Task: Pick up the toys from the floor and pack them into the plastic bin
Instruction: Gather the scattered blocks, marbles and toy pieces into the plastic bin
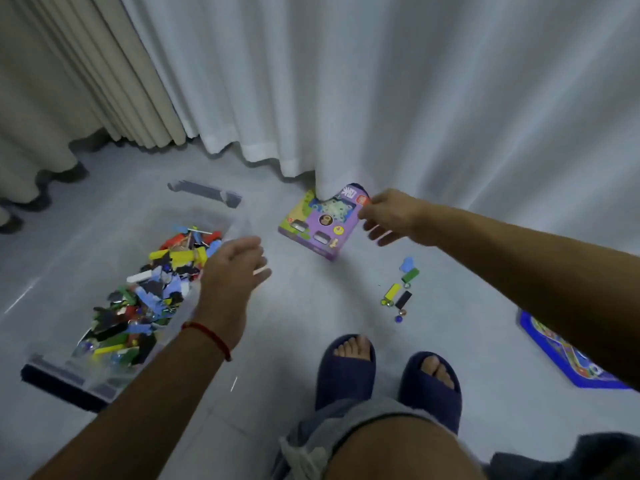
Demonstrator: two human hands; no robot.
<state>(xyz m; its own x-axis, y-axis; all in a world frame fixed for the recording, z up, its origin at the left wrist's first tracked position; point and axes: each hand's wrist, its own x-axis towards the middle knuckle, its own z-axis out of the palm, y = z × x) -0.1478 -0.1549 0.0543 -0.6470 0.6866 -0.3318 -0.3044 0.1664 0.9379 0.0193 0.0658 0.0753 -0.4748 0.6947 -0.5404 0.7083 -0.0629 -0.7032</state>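
Note:
A clear plastic bin (pixel 45 367) stands on the floor at the left, holding several colourful toy pieces. My left hand (pixel 235 271) hovers over its right rim, fingers apart and holding nothing. A purple and green toy box (pixel 320 225) is tilted at the foot of the white curtain, its far edge tucked under the fabric. My right hand (pixel 388 214) pinches the box's upper right corner. A few loose blocks (pixel 401 289) and small marbles (pixel 399 319) lie on the floor to the right of the box.
White curtain (pixel 381 81) and beige curtain (pixel 69 81) hang behind. A blue game board (pixel 568 358) lies on the floor at the right, partly under my right arm. My feet in dark blue slippers (pixel 346 368) stand at bottom centre. Grey tiled floor (pixel 294 306) lies between.

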